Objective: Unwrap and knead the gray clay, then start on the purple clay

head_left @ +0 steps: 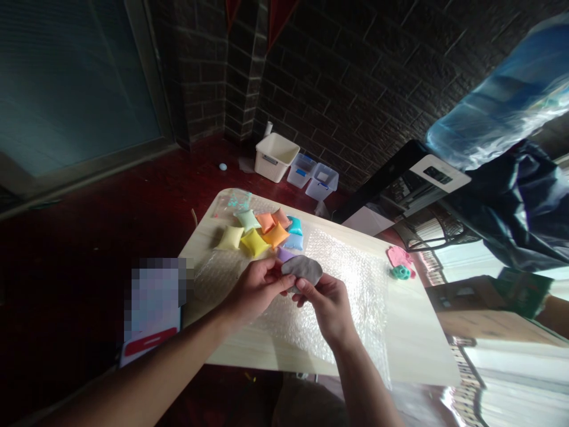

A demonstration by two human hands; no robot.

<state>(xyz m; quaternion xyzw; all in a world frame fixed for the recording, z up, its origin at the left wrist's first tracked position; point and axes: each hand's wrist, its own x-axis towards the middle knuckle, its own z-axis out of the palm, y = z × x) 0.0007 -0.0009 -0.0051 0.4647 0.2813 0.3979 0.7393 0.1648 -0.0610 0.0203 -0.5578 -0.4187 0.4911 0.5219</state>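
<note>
Both my hands hold a flat grey piece of clay (303, 268) above a sheet of bubble wrap (338, 284) on a light wooden table (422, 344). My left hand (255, 289) pinches its left edge, fingers closed on it. My right hand (328, 308) grips it from below and the right. A small purple packet (284, 254) lies just behind the clay. Several small coloured packets (262, 232), yellow, orange, green and blue, are grouped at the table's far left.
A pink shape and a green shape (400, 264) lie at the table's right. An empty clear bag (233, 203) is at the far corner. On the dark red floor stand a white basket (275, 157) and two clear bins (313, 175) by the brick wall.
</note>
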